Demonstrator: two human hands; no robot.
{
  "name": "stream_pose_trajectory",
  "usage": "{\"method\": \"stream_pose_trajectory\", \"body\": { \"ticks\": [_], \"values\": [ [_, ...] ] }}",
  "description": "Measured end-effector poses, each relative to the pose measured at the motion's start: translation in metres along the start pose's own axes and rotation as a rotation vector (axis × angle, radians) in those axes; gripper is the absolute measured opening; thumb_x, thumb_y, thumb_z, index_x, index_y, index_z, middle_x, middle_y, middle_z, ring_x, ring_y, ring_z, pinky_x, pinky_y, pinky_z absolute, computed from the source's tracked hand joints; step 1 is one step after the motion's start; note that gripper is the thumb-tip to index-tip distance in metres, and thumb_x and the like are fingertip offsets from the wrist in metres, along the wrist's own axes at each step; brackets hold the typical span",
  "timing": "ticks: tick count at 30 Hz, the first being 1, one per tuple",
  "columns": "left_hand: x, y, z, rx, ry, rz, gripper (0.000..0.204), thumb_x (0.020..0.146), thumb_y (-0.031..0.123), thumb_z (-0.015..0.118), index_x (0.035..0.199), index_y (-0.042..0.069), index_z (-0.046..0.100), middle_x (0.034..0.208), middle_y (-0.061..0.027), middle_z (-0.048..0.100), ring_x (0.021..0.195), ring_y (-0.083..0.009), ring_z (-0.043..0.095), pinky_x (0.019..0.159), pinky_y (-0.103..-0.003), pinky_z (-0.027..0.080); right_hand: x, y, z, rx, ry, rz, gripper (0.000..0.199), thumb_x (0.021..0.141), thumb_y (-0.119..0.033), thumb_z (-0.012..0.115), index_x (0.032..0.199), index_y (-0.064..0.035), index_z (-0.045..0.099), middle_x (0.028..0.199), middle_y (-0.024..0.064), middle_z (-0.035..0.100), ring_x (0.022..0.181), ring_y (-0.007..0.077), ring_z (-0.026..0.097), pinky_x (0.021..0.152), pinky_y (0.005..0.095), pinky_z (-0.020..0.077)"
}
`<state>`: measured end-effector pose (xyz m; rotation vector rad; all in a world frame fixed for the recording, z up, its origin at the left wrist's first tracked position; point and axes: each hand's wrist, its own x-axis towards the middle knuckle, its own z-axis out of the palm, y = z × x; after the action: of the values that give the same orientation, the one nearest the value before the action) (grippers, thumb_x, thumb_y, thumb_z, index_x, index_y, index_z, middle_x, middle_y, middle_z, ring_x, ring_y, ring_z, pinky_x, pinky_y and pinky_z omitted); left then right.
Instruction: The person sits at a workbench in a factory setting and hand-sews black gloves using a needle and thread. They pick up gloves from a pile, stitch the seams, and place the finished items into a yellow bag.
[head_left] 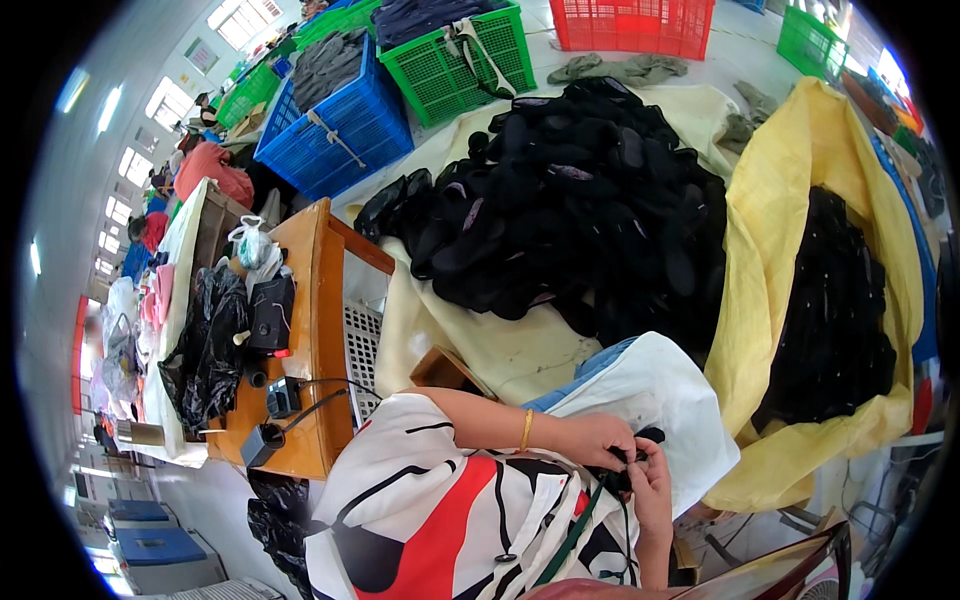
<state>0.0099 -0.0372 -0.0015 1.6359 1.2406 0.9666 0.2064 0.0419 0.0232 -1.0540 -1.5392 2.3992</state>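
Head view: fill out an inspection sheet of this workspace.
Surface: cream cloth spread under the work, part bare.
Job's things: small black piece pinched between both hands; big black pile on the cloth.
Clutter: yellow sack of black goods at right; blue crate, green crate and red crate behind.
Grippers: left hand and right hand both closed on the piece.
Cables: black cords on the orange wooden table.
Surroundings: other people at a bench, far left.
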Motion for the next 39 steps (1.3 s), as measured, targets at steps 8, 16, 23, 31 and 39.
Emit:
{"method": "stream_pose_trajectory", "body": {
  "ticks": [8, 16, 23, 31, 39],
  "values": [
    [0.002, -0.004, -0.003, 0.129, -0.047, -0.188, 0.022, 0.077, 0.024, 0.072, 0.09, 0.006, 0.07, 0.086, -0.0131, 0.067, 0.083, -0.0328, 0.063, 0.071, -0.041, 0.05, 0.001, -0.014, 0.008, -0.874, 0.263, -0.515, 0.008, 0.081, -0.011, 0.072, 0.083, -0.0061, 0.066, 0.076, 0.0096, 0.063, 0.067, 0.0262, 0.062, 0.059, 0.0356, 0.049],
    [-0.006, -0.007, 0.005, 0.073, 0.036, -0.093, 0.02, 0.075, 0.02, 0.072, 0.091, 0.007, 0.07, 0.088, -0.0114, 0.067, 0.085, -0.0324, 0.063, 0.073, -0.041, 0.05, 0.003, -0.015, 0.02, -1.296, 0.235, -0.93, 0.006, 0.078, -0.005, 0.068, 0.079, -0.0055, 0.062, 0.071, 0.0091, 0.056, 0.064, 0.0309, 0.057, 0.055, 0.0398, 0.0468],
    [0.005, -0.001, 0.005, 0.206, 0.036, -0.071, 0.021, 0.076, 0.022, 0.072, 0.091, 0.007, 0.069, 0.086, -0.0109, 0.065, 0.086, -0.0309, 0.062, 0.073, -0.04, 0.05, 0.0, -0.009, 0.018, -1.093, 0.313, -0.851, 0.008, 0.089, -0.005, 0.061, 0.082, -0.0045, 0.057, 0.078, 0.0109, 0.06, 0.059, 0.0257, 0.056, 0.05, 0.0367, 0.0444],
    [0.004, -0.009, 0.013, 0.358, 0.061, -0.073, 0.015, 0.079, 0.023, 0.066, 0.086, 0.01, 0.068, 0.083, -0.0096, 0.065, 0.086, -0.0317, 0.062, 0.071, -0.042, 0.05, -0.008, -0.018, 0.011, 0.389, 0.404, -0.4, 0.017, 0.102, -0.019, 0.053, 0.089, -0.0106, 0.044, 0.068, 0.0011, 0.053, 0.046, 0.008, 0.045, 0.04, 0.0206, 0.0326],
    [0.024, -0.029, 0.012, 0.221, 0.185, -0.111, 0.016, 0.078, 0.022, 0.067, 0.084, 0.008, 0.068, 0.078, -0.0126, 0.065, 0.072, -0.0298, 0.064, 0.065, -0.039, 0.051, -0.003, -0.019, -0.013, 0.2, 0.554, -0.538, 0.01, 0.097, 0.002, 0.05, 0.098, -0.0079, 0.049, 0.074, -0.001, 0.046, 0.06, 0.007, 0.046, 0.053, 0.0224, 0.0399]
  ]
}}
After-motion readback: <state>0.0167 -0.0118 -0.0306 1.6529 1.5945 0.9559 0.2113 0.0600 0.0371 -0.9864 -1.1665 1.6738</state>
